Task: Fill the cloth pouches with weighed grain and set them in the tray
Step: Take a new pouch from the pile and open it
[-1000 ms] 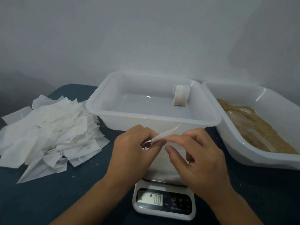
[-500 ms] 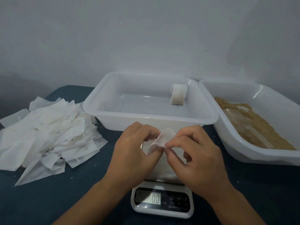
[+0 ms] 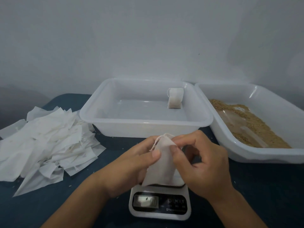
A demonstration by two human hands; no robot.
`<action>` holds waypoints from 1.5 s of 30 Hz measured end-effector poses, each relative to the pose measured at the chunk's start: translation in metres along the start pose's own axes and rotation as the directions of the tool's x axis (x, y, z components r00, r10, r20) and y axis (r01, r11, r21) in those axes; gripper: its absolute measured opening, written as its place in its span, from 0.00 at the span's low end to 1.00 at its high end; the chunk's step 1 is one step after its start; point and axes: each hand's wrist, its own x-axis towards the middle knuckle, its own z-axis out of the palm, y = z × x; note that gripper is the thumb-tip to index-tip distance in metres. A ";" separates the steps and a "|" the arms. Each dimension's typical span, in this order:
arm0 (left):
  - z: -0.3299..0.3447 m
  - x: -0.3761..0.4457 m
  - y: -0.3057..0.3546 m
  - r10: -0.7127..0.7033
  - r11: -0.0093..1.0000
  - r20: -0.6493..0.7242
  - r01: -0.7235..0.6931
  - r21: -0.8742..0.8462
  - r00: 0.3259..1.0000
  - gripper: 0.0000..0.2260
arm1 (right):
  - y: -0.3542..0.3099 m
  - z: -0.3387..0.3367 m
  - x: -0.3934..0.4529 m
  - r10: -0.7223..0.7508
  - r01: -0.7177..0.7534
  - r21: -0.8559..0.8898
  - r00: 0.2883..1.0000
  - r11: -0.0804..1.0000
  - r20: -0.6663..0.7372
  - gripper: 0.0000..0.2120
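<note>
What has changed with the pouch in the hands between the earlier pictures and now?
The pouch, pinched flat and edge-on a second ago, now hangs lengthwise over the scale, its drawstring mouth turned up. The left hand and right hand grip it nearer its top, and both have dropped slightly towards the scale. The tray, the filled pouch in it, the grain bin and the pile of empty pouches are unchanged.

Dark blue tabletop (image 3: pixel 263 186) — pale, bare wall (image 3: pixel 148 38) behind it.

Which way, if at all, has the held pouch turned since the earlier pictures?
Yes. The pouch, earlier held flat and edge-on below the tray, now hangs upright over the scale, mouth toward the tray.
</note>
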 end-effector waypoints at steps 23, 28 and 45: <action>0.000 0.032 0.032 -0.156 0.917 0.148 0.087 0.390 0.977 0.16 | -0.002 -0.049 0.029 0.203 -0.278 0.012 0.731 0.961 0.651 0.18; 0.021 0.063 0.037 -0.124 0.855 0.136 0.036 0.518 0.983 0.06 | -0.005 -0.071 0.046 0.201 -0.224 -0.053 0.714 0.973 0.670 0.15; 0.042 0.121 -0.014 0.101 0.927 -0.202 -0.019 0.374 0.974 0.15 | 0.169 -0.158 0.066 0.905 -0.285 -0.934 0.418 0.217 0.083 0.19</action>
